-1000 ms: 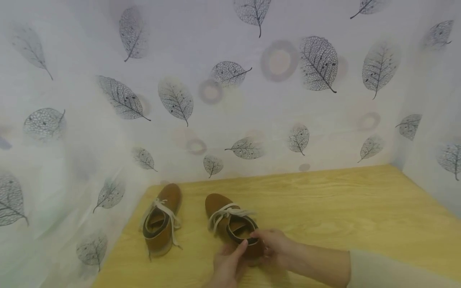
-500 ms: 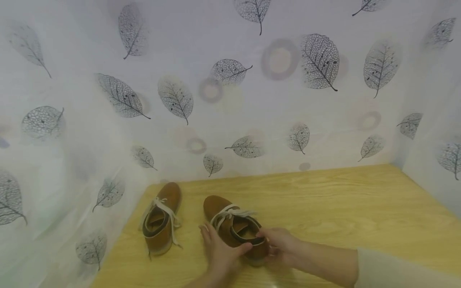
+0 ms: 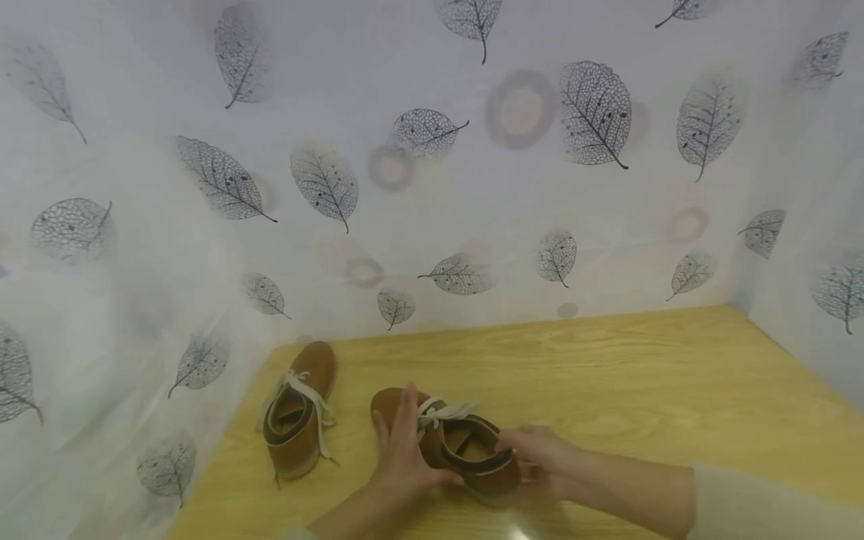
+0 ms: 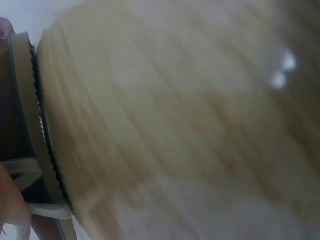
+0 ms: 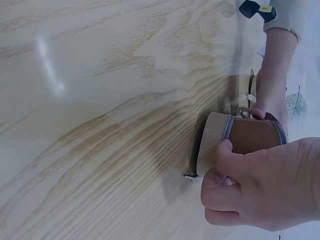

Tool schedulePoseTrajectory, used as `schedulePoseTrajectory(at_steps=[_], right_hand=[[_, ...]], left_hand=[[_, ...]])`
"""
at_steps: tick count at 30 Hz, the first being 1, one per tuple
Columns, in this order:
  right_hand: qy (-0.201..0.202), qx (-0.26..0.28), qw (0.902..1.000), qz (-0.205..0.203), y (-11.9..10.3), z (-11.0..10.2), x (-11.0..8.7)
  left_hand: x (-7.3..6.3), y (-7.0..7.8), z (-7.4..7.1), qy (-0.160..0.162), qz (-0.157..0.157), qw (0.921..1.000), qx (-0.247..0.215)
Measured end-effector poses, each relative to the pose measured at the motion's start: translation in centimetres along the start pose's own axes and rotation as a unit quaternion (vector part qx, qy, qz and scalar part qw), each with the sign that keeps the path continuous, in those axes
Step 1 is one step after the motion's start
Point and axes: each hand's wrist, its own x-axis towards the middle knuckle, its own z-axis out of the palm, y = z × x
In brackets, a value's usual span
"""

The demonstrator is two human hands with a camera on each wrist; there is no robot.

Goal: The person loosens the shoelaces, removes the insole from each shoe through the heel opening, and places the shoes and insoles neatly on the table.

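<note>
A brown shoe with pale laces (image 3: 466,450) lies on the wooden tabletop, its toe pointing to the far left. My right hand (image 3: 547,457) grips its heel at the collar; in the right wrist view the fingers of that right hand (image 5: 265,185) are curled against the heel. My left hand (image 3: 405,454) lies along the near side of the shoe, its fingers stretched up beside the laces and the thumb toward the heel. In the left wrist view only the sole edge of the shoe (image 4: 30,105) and a bit of hand show at the left border.
A matching brown shoe (image 3: 300,420) stands to the left, toe away from me, its laces hanging loose. The light wooden tabletop (image 3: 621,375) stretches right. Leaf-patterned sheeting (image 3: 472,187) rises behind and on both sides.
My left hand has moved from the heel to the shoe's forward side, its fingers now stretched. The held shoe has turned, its toe shifting left and its heel right. The other shoe stays put.
</note>
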Motion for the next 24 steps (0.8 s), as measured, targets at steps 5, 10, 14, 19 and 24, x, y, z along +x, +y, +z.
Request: schedulePoseTrajectory(at_steps=[5, 10, 14, 19, 24], right_hand=[[-0.016, -0.004, 0.9998, 0.008, -1.2, -0.4, -1.4], [-0.035, -0.004, 0.9992, 0.018, -4.7, 0.1, -5.0], [-0.029, -0.013, 0.9993, 0.021, -6.7, 0.5, -7.1], [-0.033, -0.022, 0.9989, 0.027, -7.0, 0.0, -7.3], [-0.057, -0.034, 0.9967, 0.048, -7.5, -1.7, -6.6]], left_hand=[[0.8, -1.8, -0.6, -0.071, 0.049, 0.9925, 0.087], [1.8, -3.5, -1.7, -0.120, 0.094, 0.9780, 0.143], [1.9, -4.1, -2.2, -0.138, 0.100, 0.9681, 0.184], [1.5, -3.7, -2.3, -0.157, 0.091, 0.9593, 0.216], [1.8, -3.2, -2.2, -0.142, 0.112, 0.9538, 0.240]])
